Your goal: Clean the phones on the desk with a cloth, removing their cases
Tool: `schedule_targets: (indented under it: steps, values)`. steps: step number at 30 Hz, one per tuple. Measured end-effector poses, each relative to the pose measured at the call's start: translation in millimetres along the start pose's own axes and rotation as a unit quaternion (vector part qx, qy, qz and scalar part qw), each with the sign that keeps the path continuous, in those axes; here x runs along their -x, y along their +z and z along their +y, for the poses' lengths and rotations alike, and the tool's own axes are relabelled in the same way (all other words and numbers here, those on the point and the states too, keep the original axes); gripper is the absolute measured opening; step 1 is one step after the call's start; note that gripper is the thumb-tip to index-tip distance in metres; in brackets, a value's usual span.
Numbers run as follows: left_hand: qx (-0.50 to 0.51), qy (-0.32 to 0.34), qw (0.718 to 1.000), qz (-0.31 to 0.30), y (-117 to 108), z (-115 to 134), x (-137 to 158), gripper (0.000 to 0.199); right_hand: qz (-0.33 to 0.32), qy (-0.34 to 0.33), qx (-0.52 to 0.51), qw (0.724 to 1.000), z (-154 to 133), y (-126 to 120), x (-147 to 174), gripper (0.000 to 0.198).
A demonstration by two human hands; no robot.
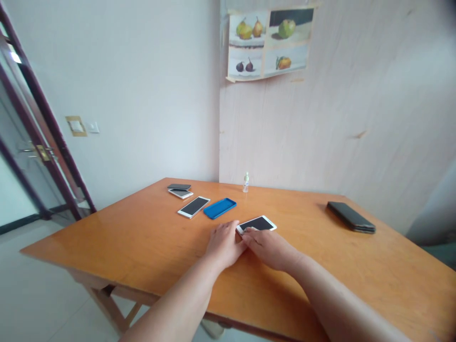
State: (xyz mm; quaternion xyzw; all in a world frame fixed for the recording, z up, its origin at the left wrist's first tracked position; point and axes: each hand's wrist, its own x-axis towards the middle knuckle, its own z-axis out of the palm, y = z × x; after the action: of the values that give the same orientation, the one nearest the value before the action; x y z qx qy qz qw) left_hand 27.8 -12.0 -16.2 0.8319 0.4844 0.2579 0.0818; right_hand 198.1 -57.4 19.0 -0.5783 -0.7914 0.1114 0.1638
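Note:
A white smartphone with a dark screen is between my hands near the middle of the wooden table. My left hand is closed at its left end, fingertips along the edge. My right hand comes over the near side, its bent fingers pressed together on the lower left corner of the screen. The fingers and thumbs hide that corner, so any small thing there cannot be made out. Just beyond my left hand lies an open blue phone case, hollow side up. Left of it rests another white smartphone, screen up.
Farther back left, a dark phone or case lies partly over a white phone. A small clear bottle with a pale green top stands at the back edge. A stack of dark flat items is at the right of the table.

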Motion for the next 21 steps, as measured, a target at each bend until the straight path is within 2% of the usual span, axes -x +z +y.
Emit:
schedule_targets:
  steps: [4, 7, 10, 13, 18, 19, 21]
  values:
    - [0.004, -0.005, 1.000, -0.002, 0, 0, 0, 0.057, -0.008, 0.027, 0.032, 0.999, 26, -11, -12, 0.036]
    - [0.006, -0.014, 1.000, -0.002, 0, 2, 0, 0.058, -0.005, 0.058, 0.054, 0.997, 52, -19, -15, 0.042]
    - [0.009, -0.017, 1.000, -0.001, -1, 5, 0, 0.055, 0.019, 0.076, 0.059, 0.995, 65, -17, -8, 0.047]
    - [0.010, -0.016, 1.000, -0.002, -3, 7, 1, 0.044, 0.039, 0.064, 0.033, 0.997, 53, -8, 4, 0.050]
    - [0.013, -0.021, 1.000, -0.002, -5, 9, 2, 0.044, -0.020, -0.062, -0.050, 0.997, 10, -6, 21, 0.048]
    - [0.013, -0.022, 1.000, -0.004, -5, 10, 2, 0.045, -0.028, -0.077, -0.053, 0.995, 7, -7, 22, 0.048]
    - [0.014, -0.022, 1.000, -0.003, -5, 10, 2, 0.045, -0.029, -0.066, -0.037, 0.997, 12, -10, 20, 0.047]
